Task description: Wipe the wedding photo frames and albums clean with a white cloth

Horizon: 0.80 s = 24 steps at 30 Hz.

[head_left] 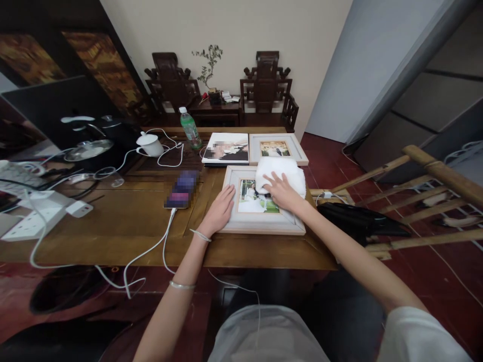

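Note:
A light wooden picture frame [264, 224] with a wedding photo lies face up near the table's front edge. My left hand [222, 208] rests on its left side, fingers stretched out and holding nothing. On the frame's upper right part is a folded white cloth [283, 171]. My right hand [281, 191] grips this cloth against the frame, fingers curved onto it, and covers part of the photo. Behind lies a second picture frame [300, 151] with another photo, partly hidden by the cloth. A photo album or panel [226, 146] is beside it on the left.
Left of the frame, a phone [181, 189] is plugged into a white cable. A green bottle [190, 128], a lidded white cup [151, 145] and a white power strip [35, 216] stand or lie further left. A bamboo chair [433, 201] is on the right.

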{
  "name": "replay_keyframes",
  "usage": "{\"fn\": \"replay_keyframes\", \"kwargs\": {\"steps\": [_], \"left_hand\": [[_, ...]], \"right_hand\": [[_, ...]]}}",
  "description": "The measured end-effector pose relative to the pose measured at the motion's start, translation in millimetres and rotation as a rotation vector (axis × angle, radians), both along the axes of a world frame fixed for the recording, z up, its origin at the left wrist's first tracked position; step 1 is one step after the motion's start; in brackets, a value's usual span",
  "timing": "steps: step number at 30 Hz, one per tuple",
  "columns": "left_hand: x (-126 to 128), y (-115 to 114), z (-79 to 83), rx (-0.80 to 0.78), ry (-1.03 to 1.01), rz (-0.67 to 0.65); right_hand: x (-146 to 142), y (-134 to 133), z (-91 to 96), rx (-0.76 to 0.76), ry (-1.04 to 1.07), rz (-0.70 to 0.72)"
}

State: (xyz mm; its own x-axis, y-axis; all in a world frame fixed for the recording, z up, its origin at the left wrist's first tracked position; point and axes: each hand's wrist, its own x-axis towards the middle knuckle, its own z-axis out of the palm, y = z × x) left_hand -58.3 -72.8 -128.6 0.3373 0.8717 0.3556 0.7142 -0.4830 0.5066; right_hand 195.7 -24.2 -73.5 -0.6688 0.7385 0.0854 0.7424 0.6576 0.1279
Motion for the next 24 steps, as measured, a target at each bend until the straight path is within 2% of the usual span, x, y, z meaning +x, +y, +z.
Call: {"fn": "replay_keyframes", "kwargs": {"steps": [3, 7, 10, 13, 20, 24], "left_hand": [[2.2, -1.2, 1.0, -0.003, -0.039, -0.001], [4.9, -2.3, 3.0, 0.029, -0.094, 0.024], [4.7, -2.1, 4.1, 0.045, -0.119, 0.034], [2.9, -1.1, 4.1, 0.044, -0.127, 0.017], [1.3, 3.8, 3.1, 0.047, -0.145, -0.065], [0.8, 6.2, 0.8, 0.023, -0.125, -0.057]], "right_hand": [[0.9, -41.2, 3.4, -0.066, -0.031, 0.065], [6.9, -99.1, 21.5, -0.213, 0.010, 0.170], [10.9, -117.2, 31.4, -0.297, 0.078, 0.223], [14.1, -101.3, 26.9, -0.290, 0.127, 0.204], [16.9, -11.4, 5.4, -0.064, 0.149, 0.046], [7.5, 6.3, 3.0, -0.008, 0.107, 0.020]]}}
